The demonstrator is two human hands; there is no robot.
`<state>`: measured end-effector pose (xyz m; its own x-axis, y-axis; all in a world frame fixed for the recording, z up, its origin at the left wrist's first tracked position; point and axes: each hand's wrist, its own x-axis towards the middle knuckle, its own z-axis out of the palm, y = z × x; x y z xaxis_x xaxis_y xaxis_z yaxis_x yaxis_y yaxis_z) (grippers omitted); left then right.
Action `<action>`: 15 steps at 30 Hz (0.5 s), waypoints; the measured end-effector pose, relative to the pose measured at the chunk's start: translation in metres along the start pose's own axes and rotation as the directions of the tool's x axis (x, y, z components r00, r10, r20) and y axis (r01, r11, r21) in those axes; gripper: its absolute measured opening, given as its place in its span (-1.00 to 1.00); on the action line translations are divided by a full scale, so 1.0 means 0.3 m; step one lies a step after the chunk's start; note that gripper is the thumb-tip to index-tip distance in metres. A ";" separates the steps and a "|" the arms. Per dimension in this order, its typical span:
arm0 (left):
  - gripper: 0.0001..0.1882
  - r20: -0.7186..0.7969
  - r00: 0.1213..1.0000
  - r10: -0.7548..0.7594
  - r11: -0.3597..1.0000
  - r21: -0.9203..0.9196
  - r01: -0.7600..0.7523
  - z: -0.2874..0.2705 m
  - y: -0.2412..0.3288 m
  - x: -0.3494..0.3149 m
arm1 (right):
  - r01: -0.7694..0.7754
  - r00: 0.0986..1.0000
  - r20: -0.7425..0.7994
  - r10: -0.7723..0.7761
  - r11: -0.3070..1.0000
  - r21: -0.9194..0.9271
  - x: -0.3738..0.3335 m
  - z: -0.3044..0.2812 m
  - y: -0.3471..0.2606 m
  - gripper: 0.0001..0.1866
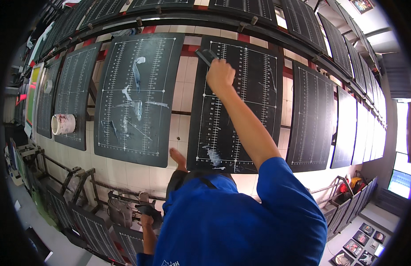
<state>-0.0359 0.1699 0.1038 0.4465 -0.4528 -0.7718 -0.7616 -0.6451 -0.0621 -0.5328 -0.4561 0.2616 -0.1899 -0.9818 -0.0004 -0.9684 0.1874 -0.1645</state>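
Over the upper left corner of a black board in the middle, a dark flat tool is held by the person's right hand. The tool sticks out beyond the fingers toward the upper left, its far end by the board's edge. The right hand is closed around it in a fist, and the bare arm runs back across the board to a blue shirt. White grid lines and rows of ticks cover the board, with a pale smear near its lower edge.

The left hand is low on the person's left, well apart from the tool and the board. It is at a dark bundle that hides most of the fingers, so I cannot tell how far open it is or whether it grips.

Just left of the black board lies a grey board with pale bluish smears across its middle. A bare foot shows in the gap between the two, above the tiled floor. Farther left, a stained white tub lies on another board, with a roll of tape beyond. To the right, white boards shine with glare.
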 end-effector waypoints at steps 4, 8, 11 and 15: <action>-0.56 -0.114 0.986 -0.124 0.982 -0.155 0.106 0.016 0.119 -0.114 | -0.046 0.997 0.067 0.036 0.987 0.156 0.039 -0.126 0.157 -0.75; -0.59 -0.321 0.945 -0.062 0.899 -0.429 -0.087 -0.044 0.282 -0.217 | -0.342 0.934 -0.085 0.347 0.938 0.061 0.172 -0.191 0.498 -0.69; -0.61 -0.387 0.894 -0.227 0.731 -0.674 -0.106 0.029 0.235 -0.216 | -0.410 0.908 -0.083 0.410 0.912 0.022 0.243 -0.166 0.508 -0.66; -0.51 0.152 0.876 -0.458 0.040 -0.981 0.192 0.116 0.137 -0.164 | -0.236 0.968 -0.080 0.236 0.972 0.010 0.297 -0.067 0.350 -0.66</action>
<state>-0.1054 0.1871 0.1173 0.6684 -0.0071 -0.7438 0.5157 -0.7162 0.4703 -0.6547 -0.5232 0.2641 -0.4252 -0.9042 0.0402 -0.8948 0.4132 -0.1693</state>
